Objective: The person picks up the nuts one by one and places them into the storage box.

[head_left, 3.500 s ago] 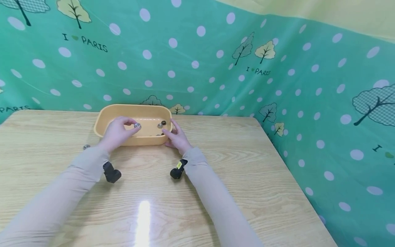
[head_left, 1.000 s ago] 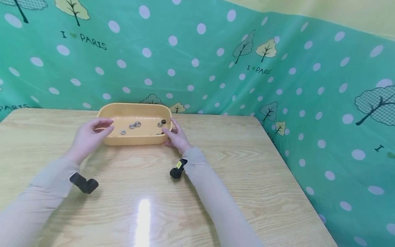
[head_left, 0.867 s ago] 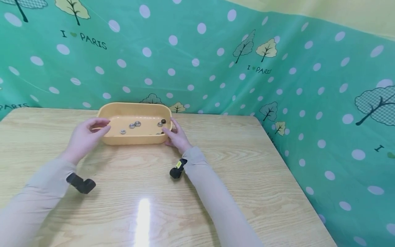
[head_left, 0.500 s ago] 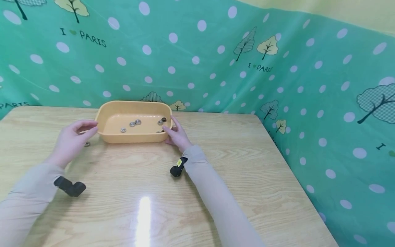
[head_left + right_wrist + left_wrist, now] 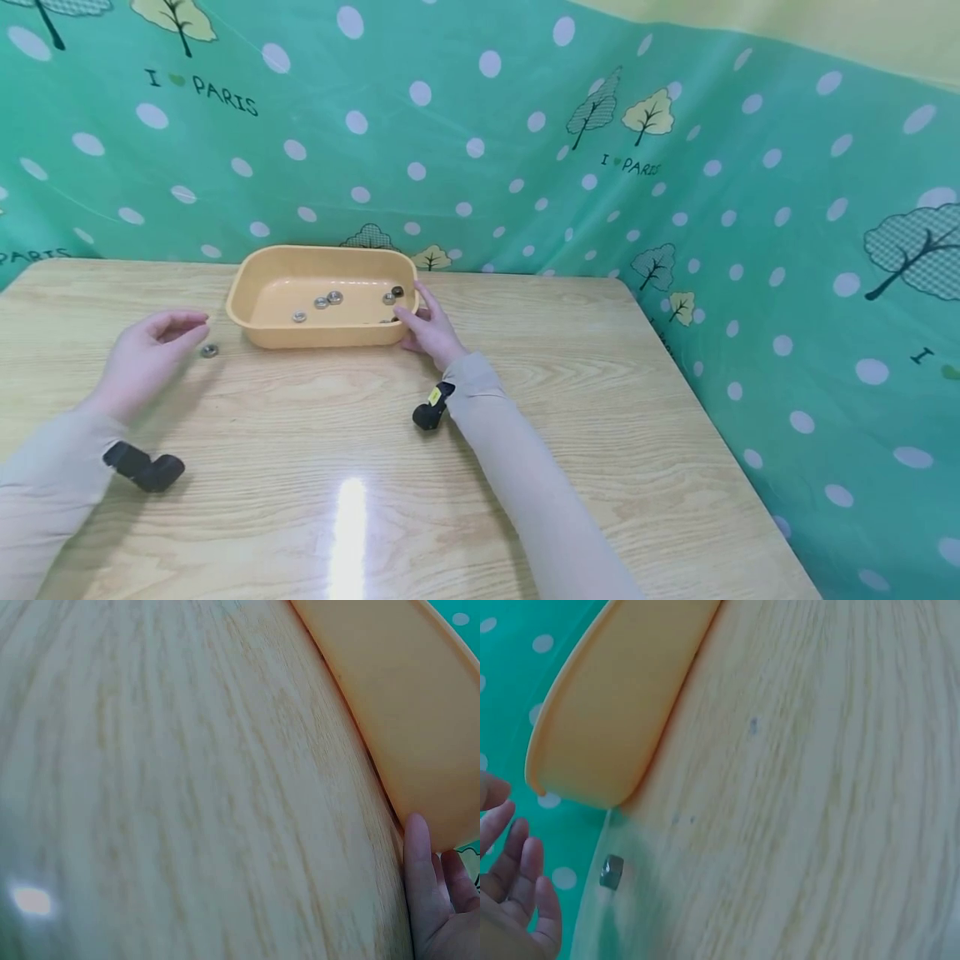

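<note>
A silver hex nut (image 5: 209,351) lies on the table to the left of a yellow-orange plastic bin (image 5: 322,336). My left hand (image 5: 142,358) hovers just left of this nut, thumb and fingertips apart and nothing between them. In the left wrist view the nut (image 5: 611,871) sits apart from the fingers, near the bin's end. Inside the bin rest several nuts, among them a silver nut (image 5: 299,317) and a dark one (image 5: 397,292). My right hand (image 5: 433,333) grips the bin's right front corner. Its thumb partly hides the nuts there.
The wood-grain table (image 5: 600,433) extends to the front and right of the bin. A green dotted cloth (image 5: 480,192) hangs close behind the bin and along the right side. Black wrist cameras (image 5: 153,471) sit on both sleeves.
Earlier the left hand held a nut over the bin; that hand is now empty and has moved left, out past the bin's end to the loose nut. More nuts show inside. The right hand stays put.
</note>
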{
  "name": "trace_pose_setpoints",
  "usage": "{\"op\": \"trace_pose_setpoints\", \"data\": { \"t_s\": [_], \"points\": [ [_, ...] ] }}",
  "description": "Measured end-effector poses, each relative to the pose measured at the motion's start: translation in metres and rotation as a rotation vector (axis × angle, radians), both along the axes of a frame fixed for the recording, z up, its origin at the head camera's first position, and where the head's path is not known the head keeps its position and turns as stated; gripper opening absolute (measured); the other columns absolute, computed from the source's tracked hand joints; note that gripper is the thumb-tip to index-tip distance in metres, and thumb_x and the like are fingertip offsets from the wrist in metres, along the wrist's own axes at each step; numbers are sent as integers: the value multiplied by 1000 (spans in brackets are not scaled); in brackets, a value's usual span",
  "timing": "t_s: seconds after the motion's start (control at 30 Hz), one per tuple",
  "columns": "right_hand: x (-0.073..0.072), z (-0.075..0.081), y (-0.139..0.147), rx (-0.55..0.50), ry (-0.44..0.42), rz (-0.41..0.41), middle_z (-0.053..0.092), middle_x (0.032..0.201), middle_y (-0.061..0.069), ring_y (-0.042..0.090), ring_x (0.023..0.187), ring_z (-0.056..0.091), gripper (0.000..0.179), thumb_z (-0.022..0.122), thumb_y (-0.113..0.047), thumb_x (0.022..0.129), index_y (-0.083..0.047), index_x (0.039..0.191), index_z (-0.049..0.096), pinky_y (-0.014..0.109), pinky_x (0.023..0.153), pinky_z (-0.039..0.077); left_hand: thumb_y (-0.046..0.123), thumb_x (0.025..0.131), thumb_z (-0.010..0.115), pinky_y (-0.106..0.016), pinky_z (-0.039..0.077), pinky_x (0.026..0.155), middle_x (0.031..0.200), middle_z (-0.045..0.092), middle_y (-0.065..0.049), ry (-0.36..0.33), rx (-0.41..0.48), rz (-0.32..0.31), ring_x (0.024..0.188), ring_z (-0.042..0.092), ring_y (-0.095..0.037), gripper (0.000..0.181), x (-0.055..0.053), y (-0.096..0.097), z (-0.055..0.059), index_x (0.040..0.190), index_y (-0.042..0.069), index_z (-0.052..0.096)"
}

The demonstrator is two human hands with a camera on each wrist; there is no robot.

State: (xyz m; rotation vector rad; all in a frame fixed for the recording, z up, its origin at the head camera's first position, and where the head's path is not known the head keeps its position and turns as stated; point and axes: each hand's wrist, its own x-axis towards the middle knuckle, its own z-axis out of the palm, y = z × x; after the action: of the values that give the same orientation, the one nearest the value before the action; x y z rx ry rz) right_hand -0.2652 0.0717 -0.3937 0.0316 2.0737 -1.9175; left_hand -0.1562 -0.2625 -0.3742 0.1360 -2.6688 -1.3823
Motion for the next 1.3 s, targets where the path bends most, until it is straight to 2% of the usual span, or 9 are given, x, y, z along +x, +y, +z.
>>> {"op": "trace_pose_setpoints", "data": {
  "t_s": [0.23,0.5,0.63,0.73,0.8,0.87,1.0,1.17,1.3],
  "points": [
    [-1,-2,0,6,-6,-7,50,129,12,21,100,60,67,66,-31,90,-40,146,31,30,73,62,33,97,52,3,34,64,87,43,43,-34,16,-14,81,41,24,48,-4,-10,-13,127,-4,49],
    [-3,-2,-1,-8,-10,-11,50,129,12,22,100,61,67,67,-32,89,-41,145,31,31,73,62,31,98,50,0,35,63,85,41,42,-52,-48,-17,78,37,24,53,-8,-13,-19,130,-10,44],
    [-3,-3,0,-12,-9,-11,50,129,12,22,99,61,68,68,-32,88,-40,145,31,31,72,62,34,97,51,-7,37,63,108,63,-1,-100,-86,-10,80,35,20,57,-8,-15,-19,132,-10,43],
    [-3,-3,0,-10,-12,-6,51,129,12,21,97,62,69,68,-32,88,-41,145,31,30,71,62,38,96,51,-17,37,69,128,45,-36,-150,-117,-17,92,49,-4,62,-9,-16,-20,133,-11,40],
    [-3,-4,0,-5,-10,-5,51,128,12,20,96,61,69,68,-33,88,-41,145,31,29,70,62,40,96,51,-25,40,75,130,42,-37,-173,-131,-24,103,50,-29,65,-9,-16,-20,134,-11,38],
    [-2,-4,0,3,-7,-5,51,127,11,19,96,61,68,68,-33,88,-41,145,31,29,70,62,40,96,50,-38,41,81,132,39,-38,-181,-133,-40,114,39,-49,66,-10,-16,-21,135,-12,36],
    [-3,-4,0,1,-5,-6,51,126,11,20,96,61,67,68,-33,88,-41,145,32,29,71,62,38,97,50,-43,41,84,131,39,-39,-164,-146,-63,115,39,-52,64,-11,-15,-22,133,-14,37],
    [-2,-3,-1,-1,-6,-6,51,127,11,20,97,61,67,67,-33,89,-41,145,31,30,72,62,34,97,51,-61,37,93,128,42,-40,-135,-165,-87,117,38,-53,59,-13,-14,-24,129,-15,41],
    [-1,-2,-1,0,-9,-8,51,128,12,20,98,61,68,67,-33,89,-41,145,31,30,72,62,32,96,52,-62,36,91,125,45,-40,-117,-183,-92,116,39,-53,55,-13,-14,-25,126,-14,45]
  ]
}}
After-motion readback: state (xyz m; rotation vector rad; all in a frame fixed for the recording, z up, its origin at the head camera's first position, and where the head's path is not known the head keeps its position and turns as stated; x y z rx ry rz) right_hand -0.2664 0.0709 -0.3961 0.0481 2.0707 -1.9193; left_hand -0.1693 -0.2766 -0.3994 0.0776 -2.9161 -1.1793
